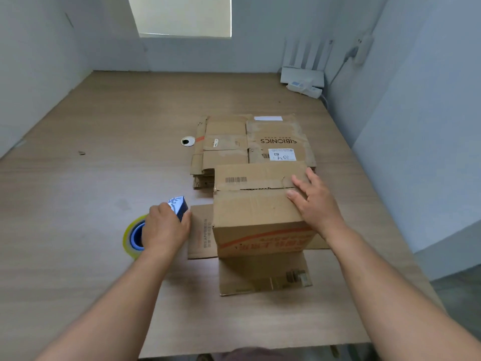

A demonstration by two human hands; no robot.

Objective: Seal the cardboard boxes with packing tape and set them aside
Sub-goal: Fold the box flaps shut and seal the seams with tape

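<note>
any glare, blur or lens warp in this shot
Head view: wide-angle warp splays the walls and the table edges; the window is washed out; light is soft, no hard shadows around the box; a bright glint sits on the blue tape dispenser in the left hand.

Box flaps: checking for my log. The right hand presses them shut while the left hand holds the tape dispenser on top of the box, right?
No: the head view shows the left hand holding the tape dispenser beside the box, not on top. The rest stands.
</note>
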